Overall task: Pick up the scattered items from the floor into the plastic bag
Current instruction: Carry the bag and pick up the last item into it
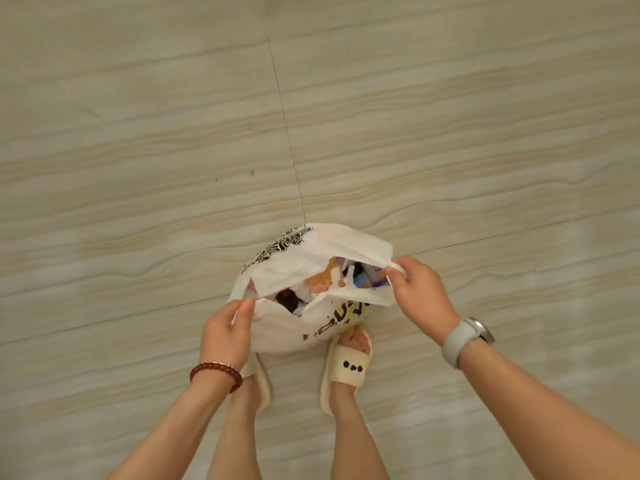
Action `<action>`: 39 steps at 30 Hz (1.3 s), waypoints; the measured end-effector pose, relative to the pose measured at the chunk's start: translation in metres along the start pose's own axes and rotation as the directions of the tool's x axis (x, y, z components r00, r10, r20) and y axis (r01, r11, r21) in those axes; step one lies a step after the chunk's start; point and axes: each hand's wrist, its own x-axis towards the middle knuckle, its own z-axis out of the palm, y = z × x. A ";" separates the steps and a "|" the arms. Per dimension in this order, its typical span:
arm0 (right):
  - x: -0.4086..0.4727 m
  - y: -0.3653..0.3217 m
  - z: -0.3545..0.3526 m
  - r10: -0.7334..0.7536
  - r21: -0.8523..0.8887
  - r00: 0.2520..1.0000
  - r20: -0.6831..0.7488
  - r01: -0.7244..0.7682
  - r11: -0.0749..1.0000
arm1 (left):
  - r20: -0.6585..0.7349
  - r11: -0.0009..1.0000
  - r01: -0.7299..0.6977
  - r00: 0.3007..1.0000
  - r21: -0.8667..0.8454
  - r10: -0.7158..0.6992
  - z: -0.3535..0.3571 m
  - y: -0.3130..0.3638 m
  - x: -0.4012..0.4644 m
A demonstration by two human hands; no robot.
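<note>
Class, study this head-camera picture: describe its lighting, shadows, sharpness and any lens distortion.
Head view: soft, even light, with no harsh glare on the floor; only faint shadow beneath the plastic bag; straight tile joints bow, showing wide-angle distortion; detail is slightly soft throughout, so the bag's contents stay unclear; the left hand and right hand are fairly crisp, without obvious motion smear.

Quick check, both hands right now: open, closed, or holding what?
Left hand: pinches the left handle of the plastic bag.
Right hand: pinches the bag's right handle.
</note>
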 end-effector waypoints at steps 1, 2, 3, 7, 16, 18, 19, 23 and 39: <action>-0.012 -0.019 -0.008 -0.053 -0.014 0.999 -0.005 0.053 0.998 | 0.011 1.000 0.009 1.000 0.015 -0.009 -0.009 0.005 -0.007; -0.022 -0.041 -0.017 -0.077 -0.013 0.997 -0.031 0.077 0.997 | 0.017 0.999 0.010 1.000 0.030 -0.010 -0.015 0.012 -0.013; -0.029 -0.061 -0.027 -0.091 -0.003 0.993 -0.069 0.091 0.996 | 0.007 0.999 0.009 1.000 0.033 -0.010 -0.021 0.020 -0.019; -0.063 -0.088 -0.057 -0.156 -0.006 0.965 -0.211 0.159 0.987 | -0.118 0.997 -0.070 0.991 -0.034 0.065 -0.050 0.055 -0.029; -0.117 -0.054 0.004 -0.323 -0.199 0.933 0.156 0.350 0.915 | 0.069 0.662 0.250 0.955 -0.707 -0.287 -0.042 0.072 -0.003; -0.102 -0.057 0.010 -0.382 -0.289 0.897 0.221 0.435 0.853 | 0.075 0.835 0.196 0.980 -0.515 -0.184 -0.045 0.082 0.013; -0.094 -0.061 0.009 -0.404 -0.347 0.875 0.265 0.478 0.807 | 0.071 0.926 0.138 0.990 -0.351 -0.120 -0.047 0.085 0.020; -0.067 -0.073 0.017 -0.393 -0.506 0.843 0.367 0.535 0.677 | 0.193 0.997 -0.049 0.981 0.064 0.036 -0.048 0.097 0.034; -0.057 -0.023 0.101 0.000 -0.253 0.882 0.471 0.135 0.958 | 0.279 0.794 -0.378 0.921 0.475 0.271 -0.006 0.013 0.022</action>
